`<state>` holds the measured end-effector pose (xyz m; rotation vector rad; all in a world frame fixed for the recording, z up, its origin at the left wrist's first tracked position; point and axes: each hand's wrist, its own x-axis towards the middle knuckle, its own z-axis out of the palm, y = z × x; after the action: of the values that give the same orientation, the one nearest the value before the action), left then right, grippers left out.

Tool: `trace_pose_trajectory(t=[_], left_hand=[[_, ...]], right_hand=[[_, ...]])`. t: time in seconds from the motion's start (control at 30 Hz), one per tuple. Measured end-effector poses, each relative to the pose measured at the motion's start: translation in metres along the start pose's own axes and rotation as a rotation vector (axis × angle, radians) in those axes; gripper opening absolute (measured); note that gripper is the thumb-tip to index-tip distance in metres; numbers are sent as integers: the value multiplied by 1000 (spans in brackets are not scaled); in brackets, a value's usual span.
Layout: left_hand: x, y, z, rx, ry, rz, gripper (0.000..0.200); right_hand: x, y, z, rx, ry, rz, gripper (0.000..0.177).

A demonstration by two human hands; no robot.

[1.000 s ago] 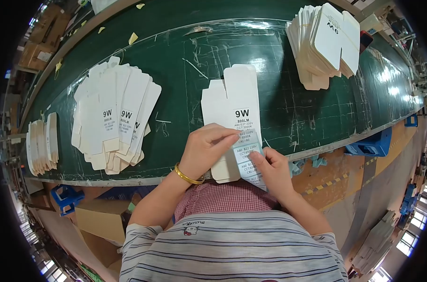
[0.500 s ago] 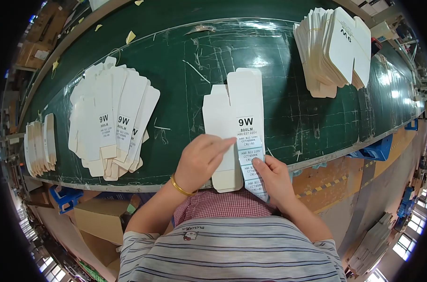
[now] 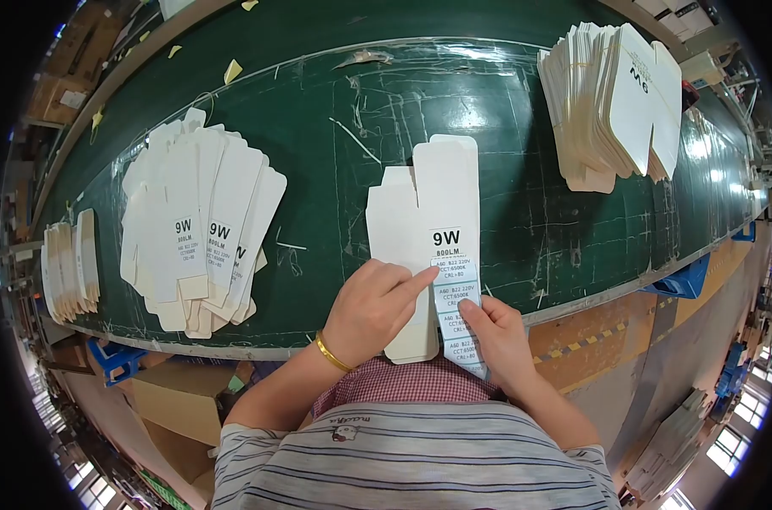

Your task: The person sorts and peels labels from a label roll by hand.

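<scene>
A flat white carton (image 3: 394,225) printed "9W 800LM" lies upright in front of me on the green table. Across its lower right part runs a strip of pale blue-backed labels (image 3: 459,297), marked "A60 B22 220V". My right hand (image 3: 501,334) grips this strip at its right edge, thumb on top. My left hand (image 3: 371,308) rests over the carton's left side. Its index finger is stretched out, with the tip touching the top label's upper left corner, just under the "800LM" print. The other fingers are bent, and the left thumb is hidden.
Fanned white cartons (image 3: 190,221) lie to the left, with a smaller bundle (image 3: 71,263) beyond them. A thick banded stack of cartons (image 3: 611,102) stands at the back right. Below the table are an open cardboard box (image 3: 178,404) and blue stools (image 3: 679,276).
The top label has moved up over the small print line under "800LM". My left index fingertip now touches that label's corner. The whole view has shifted slightly.
</scene>
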<state>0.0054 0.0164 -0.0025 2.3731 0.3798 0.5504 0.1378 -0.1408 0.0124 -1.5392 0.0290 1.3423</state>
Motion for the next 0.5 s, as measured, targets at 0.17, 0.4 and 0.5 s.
trace_pose_trajectory(t=[0.17,0.4,0.5], left_hand=[[2,1,-1,10,-7,-2,39],[2,1,-1,12,-15,-8,38],[4,3,-1,19,-20,-31,37]], right_hand=[[1,-1,0,9,-12,4,25],[2,-2,1,14,-14,15,25],[1,-5,2,30,-17,28,25]])
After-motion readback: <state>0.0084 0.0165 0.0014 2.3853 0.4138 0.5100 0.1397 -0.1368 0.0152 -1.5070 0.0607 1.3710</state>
